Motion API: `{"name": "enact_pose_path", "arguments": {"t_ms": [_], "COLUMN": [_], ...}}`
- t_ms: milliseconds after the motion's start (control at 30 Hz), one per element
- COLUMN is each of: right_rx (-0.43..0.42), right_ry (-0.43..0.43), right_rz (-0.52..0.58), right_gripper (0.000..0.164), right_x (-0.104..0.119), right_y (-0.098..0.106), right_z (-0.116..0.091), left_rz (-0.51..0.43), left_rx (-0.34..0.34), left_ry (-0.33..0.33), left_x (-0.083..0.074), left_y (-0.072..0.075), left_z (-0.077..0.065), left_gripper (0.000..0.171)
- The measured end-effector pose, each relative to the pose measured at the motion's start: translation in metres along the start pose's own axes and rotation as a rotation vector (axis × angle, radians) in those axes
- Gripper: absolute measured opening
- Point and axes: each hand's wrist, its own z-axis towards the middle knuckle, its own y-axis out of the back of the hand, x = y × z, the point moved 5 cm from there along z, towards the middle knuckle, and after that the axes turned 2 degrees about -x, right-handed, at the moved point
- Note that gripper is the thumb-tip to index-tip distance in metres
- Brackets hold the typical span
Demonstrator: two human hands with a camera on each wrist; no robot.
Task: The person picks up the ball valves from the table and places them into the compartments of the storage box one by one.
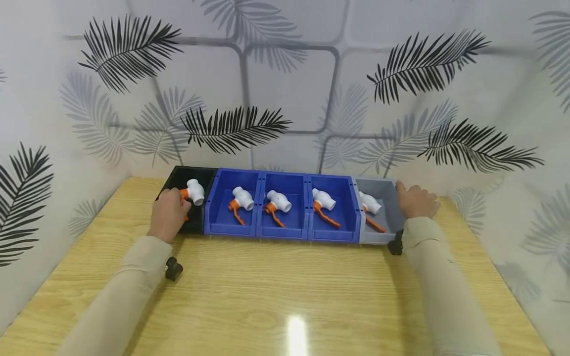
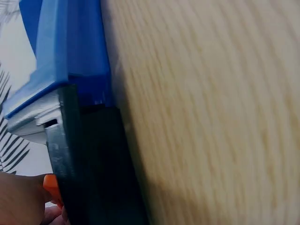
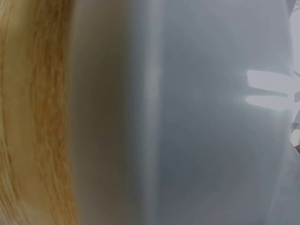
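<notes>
In the head view my left hand (image 1: pixel 169 210) reaches into the black bin (image 1: pixel 192 228) at the left end of a row. It holds a white plastic ball valve (image 1: pixel 196 192) by its orange handle. The left wrist view shows part of that orange handle (image 2: pixel 52 188) by the fingers, behind the bin's wall. At the row's other end, my right hand (image 1: pixel 417 200) rests against the right side of the grey bin (image 1: pixel 394 217), fingers loosely bent. A white valve with an orange lever (image 1: pixel 370 203) lies inside. The bin's wall (image 3: pixel 220 117) hides the right hand in the right wrist view.
Between the end bins stand three blue bins (image 1: pixel 229 228), each with a white valve (image 1: pixel 243 198) and orange lever. The row sits on a wood-grain table (image 1: pixel 276 287), close to a leaf-patterned wall covering (image 1: pixel 285 99).
</notes>
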Motion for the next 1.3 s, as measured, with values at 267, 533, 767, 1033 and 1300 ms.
{"name": "enact_pose_path", "arguments": {"t_ms": [267,533,767,1033,1300], "right_rx": [0.007,-0.010,-0.008,-0.044,-0.385], "right_ry": [-0.001,0.007,0.001,0.012,0.181], "right_rz": [-0.002,0.008,0.005,-0.006,0.050], "right_gripper": [0.092,0.093,0.092,0.084,0.051], "right_x": [0.002,0.002,0.006,0.009,0.009], "right_y": [0.000,-0.002,-0.003,0.000,0.008], "right_z": [0.000,0.004,0.003,-0.001,-0.005], "left_rz": [0.007,0.029,0.038,0.051,0.001], "left_rx": [0.020,0.072,0.146,0.162,0.208], "left_ry": [0.032,0.085,0.147,0.084,-0.038], "left_x": [0.002,0.003,0.012,0.012,-0.005], "left_y": [-0.009,-0.015,-0.018,-0.017,-0.015], "left_z": [-0.002,-0.001,-0.003,-0.005,-0.013], "left_gripper": [0.009,0.016,0.020,0.030,0.021]}}
